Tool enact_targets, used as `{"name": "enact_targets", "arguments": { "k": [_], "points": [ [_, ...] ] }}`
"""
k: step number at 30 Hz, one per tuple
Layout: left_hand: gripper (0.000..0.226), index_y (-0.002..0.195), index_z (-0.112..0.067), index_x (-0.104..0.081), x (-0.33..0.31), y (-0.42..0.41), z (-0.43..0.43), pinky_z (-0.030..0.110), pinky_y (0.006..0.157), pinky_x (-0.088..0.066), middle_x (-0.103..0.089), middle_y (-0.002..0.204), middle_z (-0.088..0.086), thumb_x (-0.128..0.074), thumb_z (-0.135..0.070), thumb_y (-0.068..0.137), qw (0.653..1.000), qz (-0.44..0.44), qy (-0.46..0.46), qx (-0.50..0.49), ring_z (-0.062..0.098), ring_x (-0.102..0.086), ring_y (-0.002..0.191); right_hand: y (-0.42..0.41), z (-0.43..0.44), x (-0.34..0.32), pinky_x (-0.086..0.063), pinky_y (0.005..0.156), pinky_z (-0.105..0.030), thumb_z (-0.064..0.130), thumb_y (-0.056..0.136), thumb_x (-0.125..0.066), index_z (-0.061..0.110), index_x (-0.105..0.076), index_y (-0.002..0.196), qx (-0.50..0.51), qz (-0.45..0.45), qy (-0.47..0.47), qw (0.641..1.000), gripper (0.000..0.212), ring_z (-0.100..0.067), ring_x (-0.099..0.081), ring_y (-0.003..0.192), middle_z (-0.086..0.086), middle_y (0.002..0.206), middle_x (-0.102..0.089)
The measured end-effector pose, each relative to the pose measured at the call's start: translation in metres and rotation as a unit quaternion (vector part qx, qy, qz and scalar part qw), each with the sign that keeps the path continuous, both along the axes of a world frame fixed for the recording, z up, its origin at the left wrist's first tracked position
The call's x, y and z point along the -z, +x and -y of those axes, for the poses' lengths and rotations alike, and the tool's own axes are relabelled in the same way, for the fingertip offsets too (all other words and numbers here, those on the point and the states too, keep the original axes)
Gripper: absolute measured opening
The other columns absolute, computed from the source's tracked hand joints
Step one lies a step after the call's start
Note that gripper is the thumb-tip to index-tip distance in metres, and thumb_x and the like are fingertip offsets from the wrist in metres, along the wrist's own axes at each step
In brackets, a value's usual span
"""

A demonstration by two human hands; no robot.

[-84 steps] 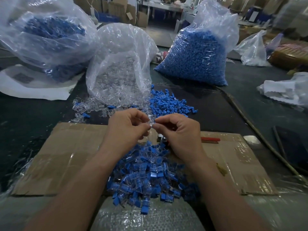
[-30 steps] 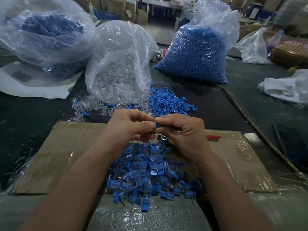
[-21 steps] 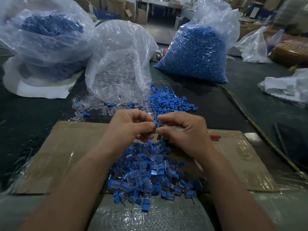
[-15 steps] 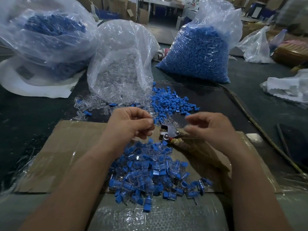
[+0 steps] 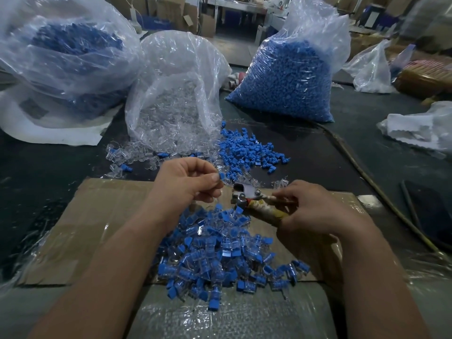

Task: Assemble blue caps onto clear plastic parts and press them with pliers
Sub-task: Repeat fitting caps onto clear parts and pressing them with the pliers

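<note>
Being pinched by the left hand (image 5: pixel 188 183), a blue-capped part (image 5: pixel 222 177) is held just beside the pliers (image 5: pixel 245 195), whose handles are gripped by the right hand (image 5: pixel 311 210).

No readable text, label or number anywhere — nothing legible.

A dark table (image 5: pixel 305 152) carries a flattened cardboard sheet (image 5: pixel 97 216) near its front edge, with bubble wrap (image 5: pixel 220 319) at the edge itself. Mid-surface, loose blue caps (image 5: pixel 244 150) and loose clear plastic parts (image 5: pixel 132 155) lie against a bag of clear parts (image 5: pixel 176 99). A bag of blue caps (image 5: pixel 288 77) stands toward the far right, and a third bag (image 5: pixel 68 50) sits on a white sheet (image 5: pixel 61 133) at the far left.
</note>
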State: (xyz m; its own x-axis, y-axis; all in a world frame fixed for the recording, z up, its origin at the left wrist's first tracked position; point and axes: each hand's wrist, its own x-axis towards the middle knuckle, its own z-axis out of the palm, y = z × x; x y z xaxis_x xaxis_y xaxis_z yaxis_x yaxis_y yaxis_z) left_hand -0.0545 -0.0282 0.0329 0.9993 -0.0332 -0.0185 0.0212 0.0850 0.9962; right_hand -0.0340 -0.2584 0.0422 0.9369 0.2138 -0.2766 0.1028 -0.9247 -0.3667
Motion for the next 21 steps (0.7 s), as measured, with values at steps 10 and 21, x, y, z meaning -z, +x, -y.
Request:
{"name": "enact_targets", "arguments": {
  "k": [10, 21],
  "points": [
    [0.013, 0.073, -0.004, -0.059, 0.0, -0.001, 0.001, 0.019, 0.051, -0.053, -0.068, 0.06, 0.005, -0.057, 0.007, 0.08, 1.0, 0.006, -0.015, -0.002, 0.011, -0.063, 0.053, 0.002, -0.017, 0.014, -0.037, 0.054, -0.027, 0.013, 0.074, -0.06, 0.028, -0.058, 0.082, 0.056, 0.124, -0.062, 0.989, 0.017, -0.009, -0.046, 0.072, 0.007, 0.081, -0.051],
    [0.015, 0.075, -0.007, -0.058, -0.001, 0.001, 0.005, 0.018, 0.053, -0.053, -0.067, 0.058, 0.0, -0.056, 0.007, 0.081, 0.997, 0.055, -0.023, -0.052, 0.009, -0.064, 0.054, -0.003, -0.027, 0.012, -0.034, 0.059, -0.027, 0.012, 0.073, -0.063, 0.031, -0.043, 0.093, 0.041, 0.208, 0.106, 0.972, 0.033, -0.004, -0.044, 0.075, 0.019, 0.081, -0.044]
  ]
}}
